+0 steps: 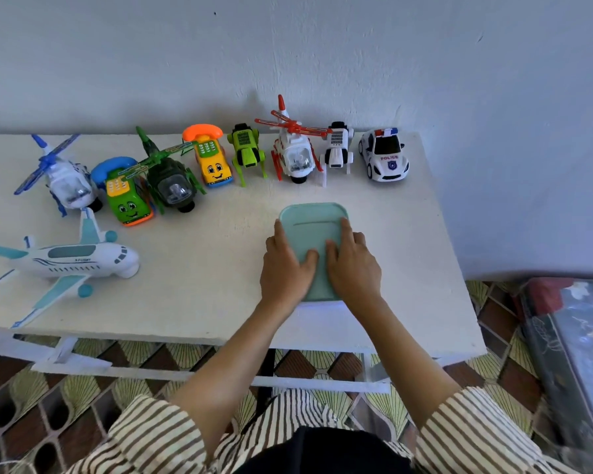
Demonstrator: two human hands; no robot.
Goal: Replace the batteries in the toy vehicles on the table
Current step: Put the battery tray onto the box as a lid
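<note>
From the head camera I have only this one look, down over the white table [220, 302].

The mint-green box [314, 220] sits right of centre, nearer the front edge than the back, with its lid on. Its long axis runs straight away from me, front edge to back edge. My left hand [286, 268] and right hand [353, 266] both rest on the near half of the lid, one along each long side. The fingers lie fairly straight and the thumbs almost meet in the middle. Neither hand is closed round anything. I cannot tell whether any fingertip hooks under the rim. I take this to be the battery store, not yet opened, though nothing inside shows.

The toys lie beyond the box and off to its left, all untouched. Along the back edge stand the police car [384, 155] near the back right corner, a white robot [338, 148], a red-and-white helicopter [295, 155], a green robot [247, 152] and a yellow phone car [213, 162]. Further left are a dark green helicopter [172, 186], a green phone car [127, 196] and a blue helicopter [65, 179]. The airliner [69, 261] lies alone by the left edge, nose toward the box.

The police car and white robot are directly past the box's far end, closest to my right hand. The airliner is well apart, on my left hand's side.
</note>
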